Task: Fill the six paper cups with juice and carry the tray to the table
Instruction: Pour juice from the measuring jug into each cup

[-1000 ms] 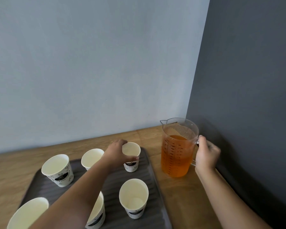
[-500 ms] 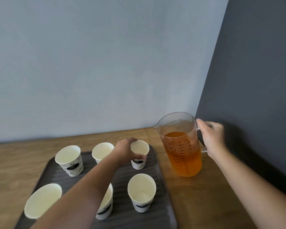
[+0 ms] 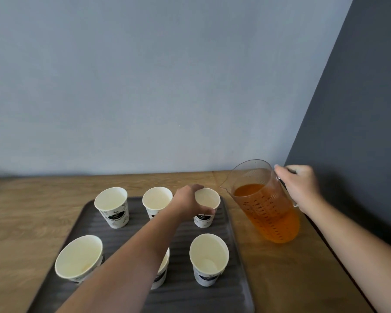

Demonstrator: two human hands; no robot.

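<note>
Several white paper cups stand in two rows on a dark ribbed tray (image 3: 233,256). My left hand (image 3: 187,202) grips the back right cup (image 3: 209,199) around its side. My right hand (image 3: 299,186) holds the handle of a clear measuring jug (image 3: 264,206), half full of orange juice, lifted and tilted left with its spout toward that cup. The back left cup (image 3: 112,205), back middle cup (image 3: 156,199), front left cup (image 3: 78,258) and front right cup (image 3: 209,256) look empty. My left forearm hides most of the front middle cup (image 3: 161,271).
The tray lies on a wooden counter (image 3: 27,218) set in a corner. A pale blue wall (image 3: 145,86) runs behind it and a dark grey wall (image 3: 359,132) closes the right side, close to the jug.
My right hand has lifted the jug off the counter and tipped it left toward the cup. My left hand has kept its hold on the back right cup.
</note>
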